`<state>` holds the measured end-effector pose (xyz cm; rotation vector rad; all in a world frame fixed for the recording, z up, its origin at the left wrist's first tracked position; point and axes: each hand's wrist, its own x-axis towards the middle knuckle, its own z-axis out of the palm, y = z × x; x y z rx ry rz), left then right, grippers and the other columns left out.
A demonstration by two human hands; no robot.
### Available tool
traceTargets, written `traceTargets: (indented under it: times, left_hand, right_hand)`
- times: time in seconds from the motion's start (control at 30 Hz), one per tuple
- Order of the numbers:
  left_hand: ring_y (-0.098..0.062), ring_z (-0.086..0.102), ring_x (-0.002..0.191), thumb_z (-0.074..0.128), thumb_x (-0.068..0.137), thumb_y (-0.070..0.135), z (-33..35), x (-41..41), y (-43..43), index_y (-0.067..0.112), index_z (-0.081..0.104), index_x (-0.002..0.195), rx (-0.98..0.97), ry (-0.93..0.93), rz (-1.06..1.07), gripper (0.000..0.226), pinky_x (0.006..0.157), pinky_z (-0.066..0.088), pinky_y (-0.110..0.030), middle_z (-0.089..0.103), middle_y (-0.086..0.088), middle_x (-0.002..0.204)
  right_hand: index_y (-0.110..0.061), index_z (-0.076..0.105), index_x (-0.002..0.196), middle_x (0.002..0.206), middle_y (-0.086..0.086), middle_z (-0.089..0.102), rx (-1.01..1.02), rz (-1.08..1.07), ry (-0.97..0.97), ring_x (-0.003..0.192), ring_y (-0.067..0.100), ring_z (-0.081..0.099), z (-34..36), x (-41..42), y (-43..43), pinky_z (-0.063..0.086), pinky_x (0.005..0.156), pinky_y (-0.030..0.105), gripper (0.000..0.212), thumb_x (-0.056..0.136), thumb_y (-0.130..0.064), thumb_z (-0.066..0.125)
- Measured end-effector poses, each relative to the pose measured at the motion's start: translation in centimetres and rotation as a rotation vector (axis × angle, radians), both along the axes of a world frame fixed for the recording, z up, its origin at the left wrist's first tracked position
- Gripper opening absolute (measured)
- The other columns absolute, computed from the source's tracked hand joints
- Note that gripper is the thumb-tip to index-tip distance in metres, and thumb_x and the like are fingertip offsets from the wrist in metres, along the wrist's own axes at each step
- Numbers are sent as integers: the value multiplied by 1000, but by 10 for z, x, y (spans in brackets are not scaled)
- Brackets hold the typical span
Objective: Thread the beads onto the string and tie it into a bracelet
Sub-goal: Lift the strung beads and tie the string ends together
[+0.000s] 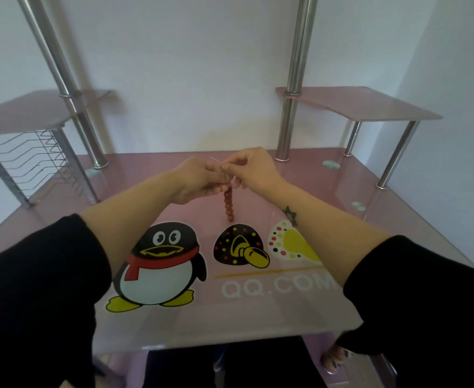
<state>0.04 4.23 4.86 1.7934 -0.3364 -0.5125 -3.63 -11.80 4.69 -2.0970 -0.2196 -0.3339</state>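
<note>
The beads (229, 204) hang in 1 strand at 6 o'clock from the grip, above the desk (300, 191). The left hand (199, 179) curls round the strand's top. The right hand (254, 169) pinches the string (214, 161), whose end pokes toward 10 o'clock. Both forearms reach forward and meet. A penguin print (160, 264) lies at 7 o'clock.

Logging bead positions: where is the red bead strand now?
In the head view, the red bead strand hangs mid-frame from the left hand and right hand, over the pink table.
</note>
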Motion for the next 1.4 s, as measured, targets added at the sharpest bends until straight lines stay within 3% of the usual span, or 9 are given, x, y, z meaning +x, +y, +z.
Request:
traceTargets:
  times: [0.17, 0.27, 0.4, 0.53, 0.63, 0.87, 1.0, 1.2, 1.4]
  left_hand:
    - [-13, 65, 70, 64, 90, 8, 3, -1, 2, 6, 71, 91, -55, 118, 57, 8, 63, 55, -19, 71, -9, 81]
    - [-11, 65, 65, 62, 91, 6, 3, 0, 2, 4, 69, 92, -133, 215, 122, 8, 59, 54, -17, 70, -7, 78]
    - [-8, 63, 62, 64, 89, 6, 3, 2, 2, 5, 69, 88, -135, 239, 110, 6, 59, 54, -15, 70, -6, 75]
    - [-11, 62, 63, 69, 83, 2, 5, 3, 0, 8, 69, 82, 3, 101, 46, 6, 58, 52, -18, 69, -8, 76]
    - [-12, 59, 64, 69, 80, -2, 8, 2, -3, 10, 69, 79, 89, -33, -14, 12, 56, 49, -18, 68, -7, 72]
    - [-2, 64, 61, 74, 74, 2, 14, -8, -8, 18, 70, 73, 297, -447, -53, 17, 59, 47, -17, 71, 6, 64]
    - [1, 64, 64, 72, 75, 9, 11, -10, -8, 24, 70, 83, 461, -710, -16, 17, 63, 48, -17, 70, 9, 70]
    - [-8, 66, 73, 71, 84, 26, 4, -15, -11, 21, 73, 96, 471, -957, 51, 13, 68, 52, -23, 71, 5, 79]
    - [-11, 63, 75, 67, 85, 22, 3, -15, -15, 22, 74, 92, 466, -1012, 99, 10, 68, 50, -26, 71, 6, 80]
  right_hand:
    - [-5, 73, 80, 64, 8, 70, -18, -12, 42, 54, 16, 67, -1, 0, 1, 59, 56, 27, 14, 86, -13, 64]
    - [-5, 71, 79, 66, 11, 70, 7, -11, 77, 54, 16, 67, -2, -3, -2, 56, 53, 24, 10, 85, -6, 63]
    - [-5, 71, 83, 71, 9, 72, -73, 3, 102, 47, 13, 61, -4, -9, -11, 43, 41, 17, 8, 85, -11, 65]
    - [-4, 67, 87, 81, 10, 71, -35, 32, 136, 42, 12, 55, -5, -11, -16, 39, 40, 20, 8, 85, -10, 63]
    - [-9, 60, 94, 94, 6, 67, 128, 90, 236, 42, 16, 54, -4, -10, -15, 41, 41, 24, 18, 86, 1, 48]
    - [-9, 58, 103, 77, 13, 70, 219, 152, 414, 42, 18, 49, -7, -10, -15, 40, 44, 26, 23, 88, 1, 43]
    - [-3, 59, 103, 76, 17, 66, 233, 78, 428, 39, 17, 49, -9, -10, -18, 41, 43, 27, 28, 87, 3, 38]
    - [1, 62, 108, 64, 7, 54, 339, 101, 433, 38, 13, 49, -9, -10, -18, 39, 42, 24, 20, 94, -5, 49]
    - [4, 64, 109, 89, 19, 69, 393, 104, 466, 42, 12, 54, -8, -9, -21, 41, 41, 20, 28, 96, -19, 56]
